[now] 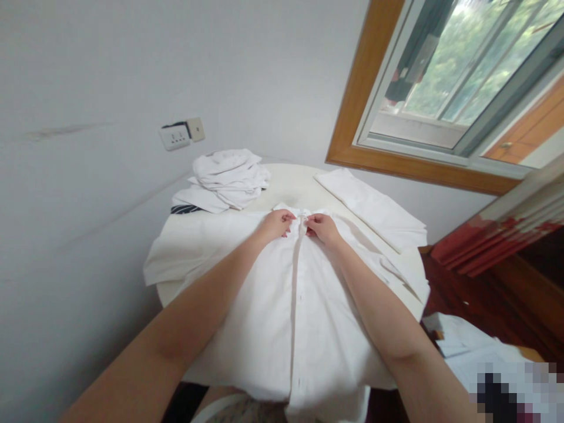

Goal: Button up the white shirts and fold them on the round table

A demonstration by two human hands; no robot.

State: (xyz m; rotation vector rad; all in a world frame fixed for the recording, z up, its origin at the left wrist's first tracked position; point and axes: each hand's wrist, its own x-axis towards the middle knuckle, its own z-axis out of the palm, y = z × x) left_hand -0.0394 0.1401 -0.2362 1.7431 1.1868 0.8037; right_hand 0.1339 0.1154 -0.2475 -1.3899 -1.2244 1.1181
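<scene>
A white button-up shirt lies front up across a round table, its collar end away from me and its hem hanging over the near edge. The button placket runs down its middle. At the top of the placket, just below the collar, my left hand pinches the cloth from the left side. Facing it, my right hand grips the placket edge between thumb and fingers. Whether a button is between the fingertips is too small to tell. The sleeves spread out to both sides.
A crumpled pile of white clothes sits at the table's back left. A folded white garment lies at the right of the round table. Behind are a wall socket and a wood-framed window. Papers lie lower right.
</scene>
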